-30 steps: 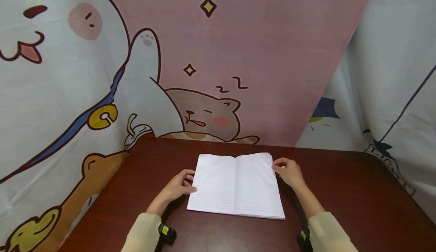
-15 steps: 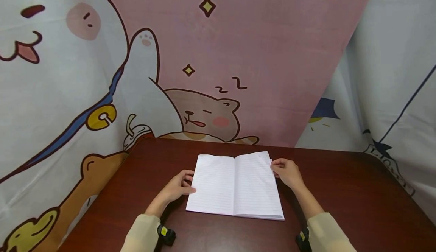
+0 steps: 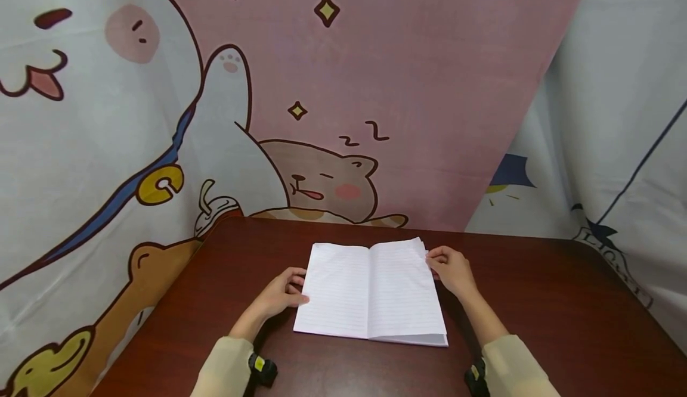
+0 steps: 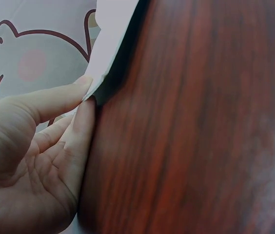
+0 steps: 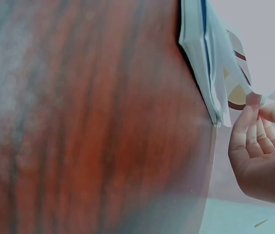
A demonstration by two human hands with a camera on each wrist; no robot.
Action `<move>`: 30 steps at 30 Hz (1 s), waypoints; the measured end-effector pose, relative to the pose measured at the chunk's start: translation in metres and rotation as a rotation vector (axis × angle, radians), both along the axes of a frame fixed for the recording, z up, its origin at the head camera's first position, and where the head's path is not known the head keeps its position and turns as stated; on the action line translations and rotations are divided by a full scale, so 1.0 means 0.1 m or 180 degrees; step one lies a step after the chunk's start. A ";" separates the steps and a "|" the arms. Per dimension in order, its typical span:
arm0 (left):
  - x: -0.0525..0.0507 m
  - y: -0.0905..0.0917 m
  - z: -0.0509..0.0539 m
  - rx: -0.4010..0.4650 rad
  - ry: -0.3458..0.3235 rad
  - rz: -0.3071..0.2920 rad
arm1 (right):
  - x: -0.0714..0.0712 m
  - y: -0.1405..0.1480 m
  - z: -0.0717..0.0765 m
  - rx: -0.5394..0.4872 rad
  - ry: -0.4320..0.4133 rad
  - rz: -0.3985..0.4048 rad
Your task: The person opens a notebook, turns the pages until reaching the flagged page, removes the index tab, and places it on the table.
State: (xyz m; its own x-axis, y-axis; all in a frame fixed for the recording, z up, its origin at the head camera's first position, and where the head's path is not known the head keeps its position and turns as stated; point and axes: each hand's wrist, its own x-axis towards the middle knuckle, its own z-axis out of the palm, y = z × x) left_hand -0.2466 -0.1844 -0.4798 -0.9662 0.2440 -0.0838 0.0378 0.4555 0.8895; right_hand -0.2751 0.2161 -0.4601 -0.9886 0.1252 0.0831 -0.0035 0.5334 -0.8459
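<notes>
An open notebook (image 3: pixel 343 290) with white lined pages lies on the dark red-brown table. At its left edge my left hand (image 3: pixel 280 290) pinches the pages between thumb and fingers; in the left wrist view that hand (image 4: pixel 40 141) has its thumb on top and fingers under the paper edge (image 4: pixel 109 48). My right hand (image 3: pixel 452 270) is at the upper right edge. In the right wrist view the right hand (image 5: pixel 264 146) pinches a lifted page (image 5: pixel 230 53) between thumb and fingertip, apart from the page stack (image 5: pixel 196 53) below.
The wooden table (image 3: pixel 537 301) extends around the notebook on all sides. Behind it hangs a cloth (image 3: pixel 456 87) printed with cartoon animals on pink and white. Dark wrist devices (image 3: pixel 263 369) sit below both sleeves.
The right page has risen from the stack, its top corner shifting slightly left and its lower edge showing a gap. My right hand moved slightly left; my left hand stays nearly still.
</notes>
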 end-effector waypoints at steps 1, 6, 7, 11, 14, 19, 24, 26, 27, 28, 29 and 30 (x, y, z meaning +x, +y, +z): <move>0.00 0.00 0.00 0.0003 -0.0001 0.0002 | 0.00 0.00 0.00 -0.0001 -0.0012 0.0002; 0.01 0.00 0.00 0.0000 -0.0012 0.0008 | 0.01 0.00 -0.01 0.0046 -0.0033 0.0004; 0.01 0.00 0.01 0.0004 -0.0012 0.0002 | 0.01 0.00 0.00 0.0083 -0.0029 -0.0003; 0.00 0.00 0.00 0.0017 0.0007 -0.0030 | 0.02 0.01 0.00 0.0237 -0.0030 -0.0051; 0.00 -0.01 0.00 0.0024 0.0022 -0.0057 | 0.03 0.01 0.01 0.0310 -0.0047 -0.0095; 0.00 -0.02 -0.01 0.0009 0.0042 -0.0060 | 0.03 0.02 0.02 0.0392 -0.0025 -0.0145; 0.01 -0.02 0.00 0.0001 0.0038 -0.0034 | 0.03 0.00 0.02 0.0248 -0.0037 -0.0100; 0.01 -0.01 0.00 -0.0009 0.0028 -0.0032 | 0.03 0.00 0.02 0.0191 -0.0048 -0.0088; 0.01 -0.01 0.00 -0.0012 0.0025 -0.0032 | 0.03 0.00 0.02 0.0176 -0.0053 -0.0082; 0.01 -0.01 0.00 -0.0014 0.0024 -0.0029 | 0.03 -0.01 0.02 0.0164 -0.0063 -0.0084; 0.01 -0.01 0.00 -0.0017 0.0024 -0.0026 | 0.03 -0.01 0.02 0.0152 -0.0070 -0.0078; 0.01 -0.01 0.00 -0.0020 0.0023 -0.0023 | 0.04 -0.01 0.02 0.0133 -0.0073 -0.0069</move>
State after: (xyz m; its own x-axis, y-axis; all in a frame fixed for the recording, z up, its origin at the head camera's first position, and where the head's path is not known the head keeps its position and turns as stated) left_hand -0.2456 -0.1854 -0.4796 -0.9649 0.2506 -0.0785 0.0476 0.4608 0.8863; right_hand -0.2714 0.2150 -0.4577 -0.9874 0.1436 0.0659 0.0277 0.5679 -0.8226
